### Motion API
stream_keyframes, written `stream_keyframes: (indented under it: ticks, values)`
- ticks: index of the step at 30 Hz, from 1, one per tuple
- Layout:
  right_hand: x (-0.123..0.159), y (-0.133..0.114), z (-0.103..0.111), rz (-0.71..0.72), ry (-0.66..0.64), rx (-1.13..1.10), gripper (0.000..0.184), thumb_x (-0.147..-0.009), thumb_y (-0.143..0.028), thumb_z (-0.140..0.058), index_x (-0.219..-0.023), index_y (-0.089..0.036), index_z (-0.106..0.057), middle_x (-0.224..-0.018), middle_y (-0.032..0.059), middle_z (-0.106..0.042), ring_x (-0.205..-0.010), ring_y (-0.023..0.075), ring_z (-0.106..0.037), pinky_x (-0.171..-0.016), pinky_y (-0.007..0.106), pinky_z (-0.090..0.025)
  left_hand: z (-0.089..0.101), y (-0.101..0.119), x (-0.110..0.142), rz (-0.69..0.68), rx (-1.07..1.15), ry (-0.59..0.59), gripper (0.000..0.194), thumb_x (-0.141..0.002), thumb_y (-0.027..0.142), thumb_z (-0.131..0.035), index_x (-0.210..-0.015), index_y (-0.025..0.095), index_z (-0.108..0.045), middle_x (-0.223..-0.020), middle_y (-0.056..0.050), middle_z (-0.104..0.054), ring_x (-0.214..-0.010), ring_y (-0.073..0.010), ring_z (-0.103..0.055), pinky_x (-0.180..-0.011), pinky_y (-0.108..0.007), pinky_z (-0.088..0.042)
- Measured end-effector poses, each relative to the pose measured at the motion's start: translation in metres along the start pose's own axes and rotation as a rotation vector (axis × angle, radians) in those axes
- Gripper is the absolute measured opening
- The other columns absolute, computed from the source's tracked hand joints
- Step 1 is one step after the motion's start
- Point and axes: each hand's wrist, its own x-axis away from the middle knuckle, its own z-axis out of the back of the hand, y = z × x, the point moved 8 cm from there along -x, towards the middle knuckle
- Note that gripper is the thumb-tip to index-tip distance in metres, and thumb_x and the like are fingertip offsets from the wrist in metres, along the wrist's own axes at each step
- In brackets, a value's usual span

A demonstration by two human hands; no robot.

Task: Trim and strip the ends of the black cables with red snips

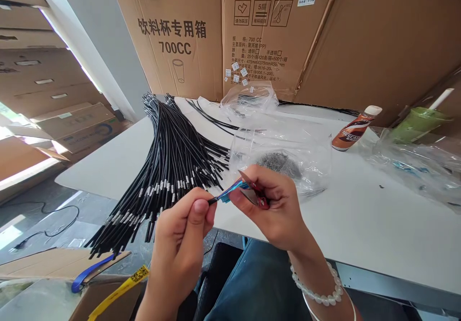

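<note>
My left hand (183,244) is closed, its thumb and fingers pinching the end of a black cable (213,200). Thin blue strands (234,189) run out of that end towards my right hand (275,205). Closed as well, the right hand grips a small red-handled tool (260,197) with a pointed metal blade, and its thumb and forefinger meet at the blue strands. The fingers hide part of the tool, so its exact kind cannot be made out. Beyond my left hand, a large bundle of black cables (173,148) with silvery bands lies across the table.
Behind my hands, a clear plastic bag (309,153) of small dark pieces lies on the white table (378,234). A Nescafe bottle (351,131) and a green cup (418,124) stand at the right. Large cardboard boxes (180,71) line the back. An open carton (108,297) sits below left.
</note>
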Motion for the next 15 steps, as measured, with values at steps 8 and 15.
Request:
stream_keyframes:
  ticks: [8,15]
  values:
    - [-0.004,0.015,0.019,-0.004,0.066,-0.06,0.024,-0.092,-0.024,-0.064,-0.073,-0.019,-0.05,-0.06,-0.006,-0.037,-0.051,0.0054,-0.029,-0.044,0.019,-0.024,0.001,-0.011,-0.008,0.147,0.098,-0.283,0.053,-0.09,0.059,-0.054,-0.055,0.021,-0.04,-0.046,0.006,-0.026,-0.042,-0.0079,-0.018,-0.037,-0.025,-0.014]
    - [0.009,0.016,0.058,-0.069,0.237,0.115,0.034,-0.092,-0.04,-0.065,-0.07,-0.018,-0.052,-0.06,-0.0047,-0.035,-0.052,0.0059,-0.03,-0.045,0.02,-0.023,0.049,-0.025,-0.011,0.24,0.06,0.162,0.048,-0.076,0.059,-0.07,-0.055,0.018,-0.054,-0.047,0.004,-0.035,-0.042,-0.0051,-0.031,-0.036,-0.014,-0.031]
